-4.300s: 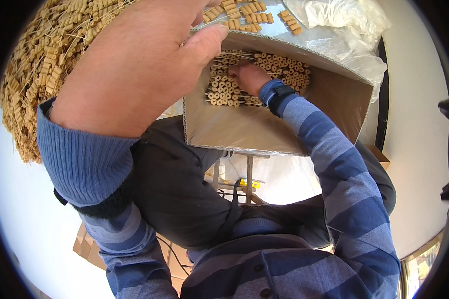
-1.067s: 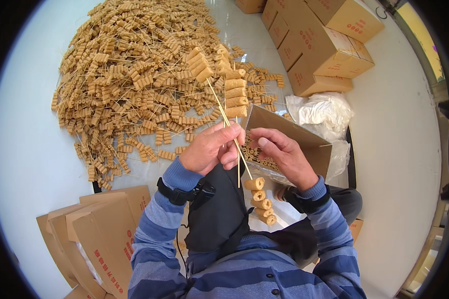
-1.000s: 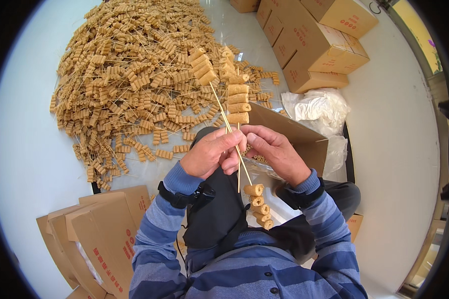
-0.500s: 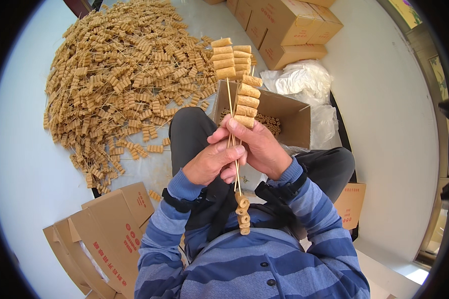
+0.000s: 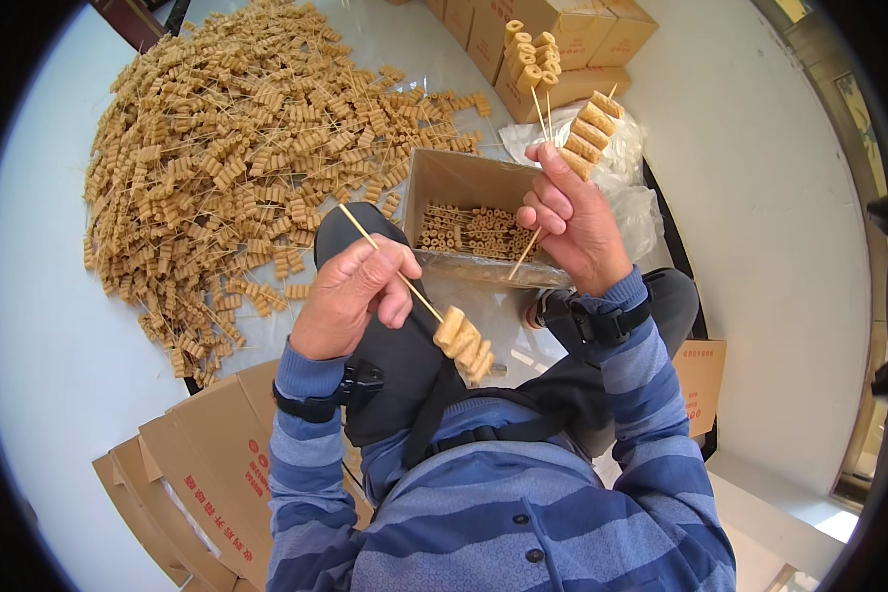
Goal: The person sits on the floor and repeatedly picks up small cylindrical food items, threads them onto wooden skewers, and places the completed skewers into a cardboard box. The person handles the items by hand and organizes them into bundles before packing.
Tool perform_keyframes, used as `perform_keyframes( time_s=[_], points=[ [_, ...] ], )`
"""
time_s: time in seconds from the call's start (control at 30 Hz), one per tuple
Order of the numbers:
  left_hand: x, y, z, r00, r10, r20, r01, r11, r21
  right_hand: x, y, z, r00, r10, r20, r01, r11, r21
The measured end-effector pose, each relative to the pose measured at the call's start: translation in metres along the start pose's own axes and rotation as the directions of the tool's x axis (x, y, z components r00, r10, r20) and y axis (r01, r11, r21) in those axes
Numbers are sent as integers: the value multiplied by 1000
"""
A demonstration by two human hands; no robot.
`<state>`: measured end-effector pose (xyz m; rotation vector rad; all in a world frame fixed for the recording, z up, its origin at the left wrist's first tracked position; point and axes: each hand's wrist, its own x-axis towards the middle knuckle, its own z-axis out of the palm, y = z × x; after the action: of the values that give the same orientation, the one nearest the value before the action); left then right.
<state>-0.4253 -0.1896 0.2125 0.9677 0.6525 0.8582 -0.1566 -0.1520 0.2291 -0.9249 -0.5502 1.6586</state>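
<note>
In my left hand (image 5: 355, 293) I pinch the bare stick of one skewer, whose tan, hollow roll-shaped pieces (image 5: 464, 345) hang down toward my lap. My right hand (image 5: 580, 215) is closed round the sticks of several more skewers. Two rows of rolls (image 5: 533, 57) rise above its fingers, and another row (image 5: 592, 133) leans to the right beside the thumb. Beyond my knees stands an open cardboard box (image 5: 508, 178); skewers (image 5: 479, 230) lie packed in its bottom. The right hand is over the box's right side, partly hiding it.
A large heap of similar skewers (image 5: 237, 148) spreads over the floor at the left. Closed cartons (image 5: 572, 30) are stacked at the back, with crumpled clear plastic (image 5: 627, 183) in front of them. Flattened cardboard (image 5: 202, 464) lies at the lower left, another carton (image 5: 701, 385) at the right.
My hands were together on the bunch of skewers and are now apart. The left has moved left and down with one skewer; the right has gone up and right with the others.
</note>
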Motion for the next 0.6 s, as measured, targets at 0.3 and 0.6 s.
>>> perform_keyframes(
  time_s=[0.3, 0.6],
  points=[
    [25, 7, 44, 785, 445, 431, -388, -188, 902, -30, 58, -9, 938, 336, 79, -333, 941, -54],
    [21, -38, 52, 810, 304, 501, -404, -329, 853, -32, 74, -28, 904, 426, 45, -428, 900, 77]
  ],
)
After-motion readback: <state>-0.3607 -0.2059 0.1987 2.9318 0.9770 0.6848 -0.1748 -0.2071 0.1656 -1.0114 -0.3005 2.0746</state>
